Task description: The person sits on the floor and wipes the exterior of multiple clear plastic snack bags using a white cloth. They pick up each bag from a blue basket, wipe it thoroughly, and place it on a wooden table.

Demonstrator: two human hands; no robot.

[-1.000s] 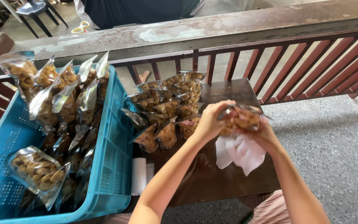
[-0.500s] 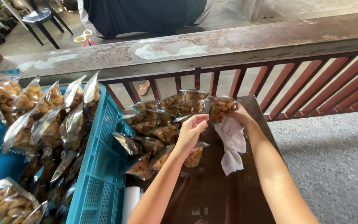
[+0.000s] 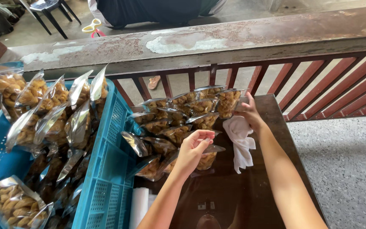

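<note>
While the view looks down over a dark glossy table [image 3: 250, 203], the left hand [image 3: 193, 146] hangs above the near edge of a spread of clear snack bags [image 3: 178, 116], its fingers curled inward with the tips drawn together; whether anything sits between them cannot be told. Just under that hand lies one bag [image 3: 207, 159] at the near right of the spread, filled with golden-brown pieces. Over on the far right, the right hand [image 3: 250, 116] has its fingers partly open and touching the bag at the far right end of the group [image 3: 227, 101], while a white cloth [image 3: 242, 142] hangs down from under its palm onto the table. To the left stands a blue plastic crate [image 3: 106, 178], packed with more of the same bags standing upright. A white roll [image 3: 140, 205] lies near, between crate and table. Beyond everything runs a worn railing [image 3: 217, 40] with red-brown slats.
</note>
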